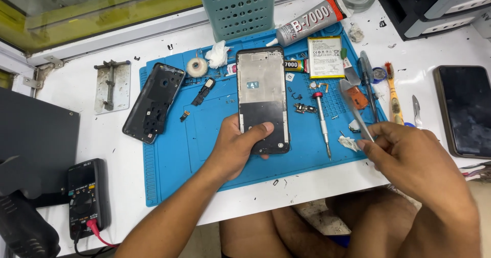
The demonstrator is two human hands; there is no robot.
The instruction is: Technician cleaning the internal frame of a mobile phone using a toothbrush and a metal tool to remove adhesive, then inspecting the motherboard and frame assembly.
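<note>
The left hand (236, 148) holds an open phone frame (262, 98) at its bottom end. The thumb lies across the front and the other fingers curl under it, so the hand is closed around the frame. The frame lies flat near the middle of a blue mat (174, 150) on a white table (123, 155).

The right hand (406, 158) is off to the side, over the right edge of the mat. Its fingers are pinched tight on thin metal tweezers (355, 109). The tips point up and away, toward the tools at the top. The tweezers do not touch the frame.

Between the 2 hands lies a screwdriver (322, 122) with a red ring. A crumpled white scrap (349, 143) lies just beside the right hand's fingers. Small dark parts (305, 108) lie next to the frame. A flat battery (325, 57) and a glue tube (309, 24) lie above. A black back cover (153, 102) lies to the left, half off the mat. A dark phone (465, 109) lies far right. A black meter (87, 196) sits bottom left.
</note>
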